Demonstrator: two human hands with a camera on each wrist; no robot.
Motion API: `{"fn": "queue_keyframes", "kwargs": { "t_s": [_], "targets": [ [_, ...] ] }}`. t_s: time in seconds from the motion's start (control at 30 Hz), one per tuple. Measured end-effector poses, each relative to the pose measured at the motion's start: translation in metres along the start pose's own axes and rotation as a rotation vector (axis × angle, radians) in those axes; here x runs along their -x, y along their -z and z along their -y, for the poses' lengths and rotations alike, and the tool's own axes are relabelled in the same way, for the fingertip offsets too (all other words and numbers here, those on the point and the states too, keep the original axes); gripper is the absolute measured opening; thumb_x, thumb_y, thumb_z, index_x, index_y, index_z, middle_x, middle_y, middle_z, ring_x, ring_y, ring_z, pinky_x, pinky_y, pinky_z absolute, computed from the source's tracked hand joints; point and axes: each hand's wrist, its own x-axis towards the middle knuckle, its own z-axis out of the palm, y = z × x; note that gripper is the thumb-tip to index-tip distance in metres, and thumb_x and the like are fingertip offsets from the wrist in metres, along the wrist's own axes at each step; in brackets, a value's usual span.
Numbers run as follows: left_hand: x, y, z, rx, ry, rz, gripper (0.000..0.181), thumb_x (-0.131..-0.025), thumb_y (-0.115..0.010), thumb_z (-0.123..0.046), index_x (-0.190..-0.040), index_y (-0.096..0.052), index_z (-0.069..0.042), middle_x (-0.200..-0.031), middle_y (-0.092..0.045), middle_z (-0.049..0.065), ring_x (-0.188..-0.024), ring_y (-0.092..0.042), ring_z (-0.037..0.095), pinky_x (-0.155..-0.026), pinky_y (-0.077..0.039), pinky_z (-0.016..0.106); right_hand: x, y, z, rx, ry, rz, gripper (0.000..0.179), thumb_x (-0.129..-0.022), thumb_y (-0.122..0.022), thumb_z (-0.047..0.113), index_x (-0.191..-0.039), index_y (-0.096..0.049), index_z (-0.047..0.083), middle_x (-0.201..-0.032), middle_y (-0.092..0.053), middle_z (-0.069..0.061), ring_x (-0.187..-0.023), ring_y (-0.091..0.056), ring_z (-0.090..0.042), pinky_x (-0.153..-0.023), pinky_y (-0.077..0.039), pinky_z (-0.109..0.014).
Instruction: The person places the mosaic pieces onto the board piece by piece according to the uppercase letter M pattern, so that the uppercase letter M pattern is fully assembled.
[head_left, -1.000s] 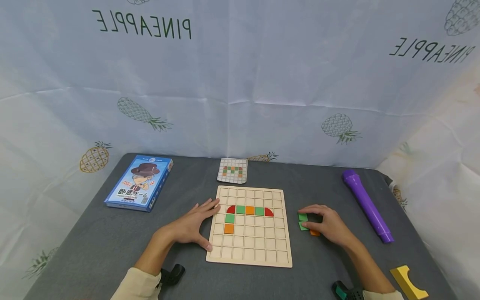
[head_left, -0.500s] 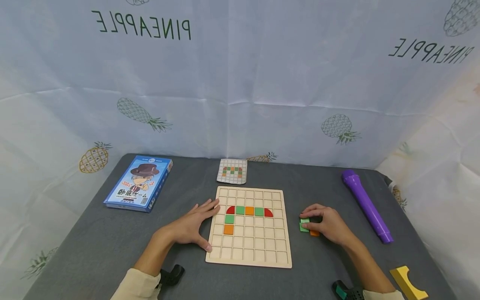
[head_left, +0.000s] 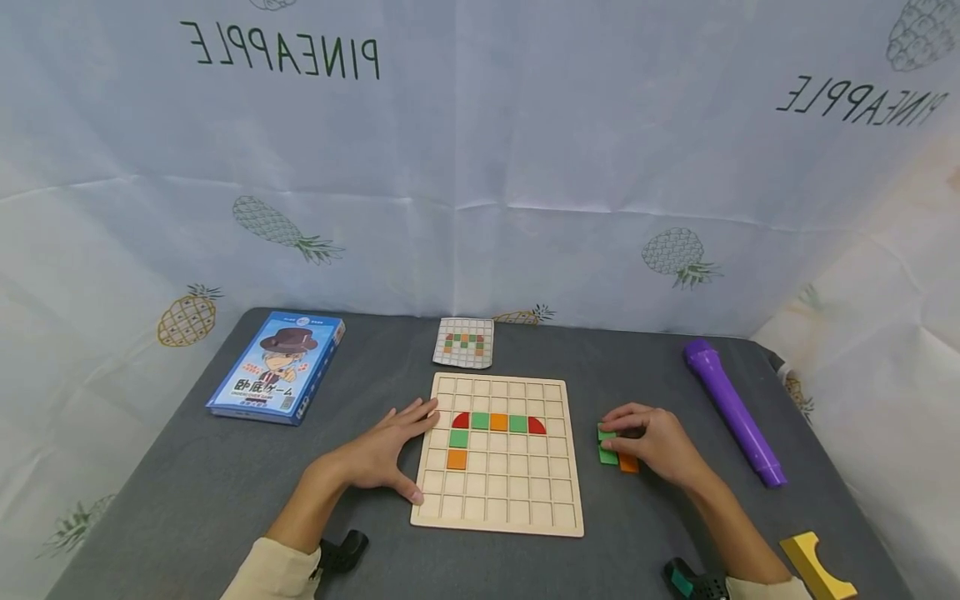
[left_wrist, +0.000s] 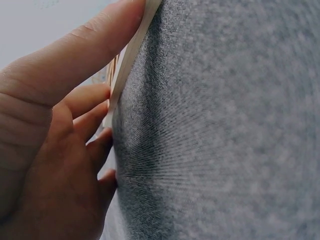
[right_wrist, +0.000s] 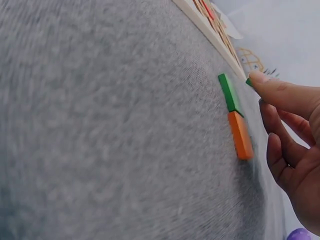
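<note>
A person's left hand is resting along the left edge of a wooden grid board, its grip spread, the thumb and fingertips touching the rim; the right hand is reaching down to the right of the board, its grip pinching a green square tile between thumb and finger; a second green tile is lying on the grey worktop just nearer the person, and a loose orange tile is lying against it; on the board, a row is running from a red quarter-round through green, orange and green squares to another red quarter-round, while one green square and, below it, one orange square are sitting beneath its left end; a small pattern card is lying just beyond the board; a blue game box is lying to the left; a purple toy microphone is lying beyond the right hand; a yellow arched block is resting near the front right; a pineapple-printed cloth is hanging behind everything.
</note>
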Motion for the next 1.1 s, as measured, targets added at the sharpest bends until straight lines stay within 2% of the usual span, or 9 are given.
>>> {"fn": "queue_keyframes", "kwargs": {
  "t_s": [0.2, 0.33, 0.63, 1.1],
  "targets": [
    [0.000, 0.001, 0.000, -0.004, 0.002, -0.005, 0.118, -0.069, -0.094, -0.038, -0.161, -0.029, -0.003, -0.173, -0.014, 0.015, -0.161, -0.006, 0.044, -0.124, -0.002, 0.072, -0.003, 0.000, 0.007, -0.037, 0.001, -0.003, 0.015, -0.082, -0.085, 0.028, -0.095, -0.084, 0.022, -0.109, -0.077, 0.001, -0.098, -0.068, -0.007, -0.076, -0.056, -0.019],
    [0.000, 0.002, -0.001, -0.006, 0.005, -0.001, 0.118, -0.069, -0.094, -0.038, -0.161, -0.028, -0.003, -0.173, -0.014, 0.014, -0.161, -0.006, 0.043, -0.125, -0.002, 0.072, -0.004, -0.002, 0.010, -0.061, 0.012, -0.003, 0.015, -0.083, -0.085, 0.030, -0.096, -0.084, 0.022, -0.110, -0.078, 0.001, -0.099, -0.068, -0.006, -0.078, -0.056, -0.018],
    [-0.002, 0.001, -0.002, -0.004, -0.001, 0.005, 0.118, -0.070, -0.093, -0.038, -0.161, -0.028, -0.003, -0.173, -0.014, 0.014, -0.161, -0.006, 0.043, -0.125, -0.001, 0.071, -0.004, -0.006, 0.016, -0.152, 0.036, 0.028, 0.019, -0.083, -0.085, 0.029, -0.099, -0.083, 0.020, -0.114, -0.078, -0.004, -0.095, -0.070, -0.003, -0.074, -0.059, -0.020],
    [0.000, -0.001, -0.001, 0.003, 0.006, -0.001, 0.118, -0.069, -0.094, -0.037, -0.161, -0.028, -0.003, -0.173, -0.014, 0.014, -0.161, -0.006, 0.043, -0.125, -0.001, 0.071, -0.011, -0.018, 0.024, -0.164, 0.058, 0.071, 0.019, -0.083, -0.085, 0.026, -0.100, -0.083, 0.018, -0.115, -0.078, -0.006, -0.092, -0.072, -0.004, -0.073, -0.059, -0.020]
  ]
}}
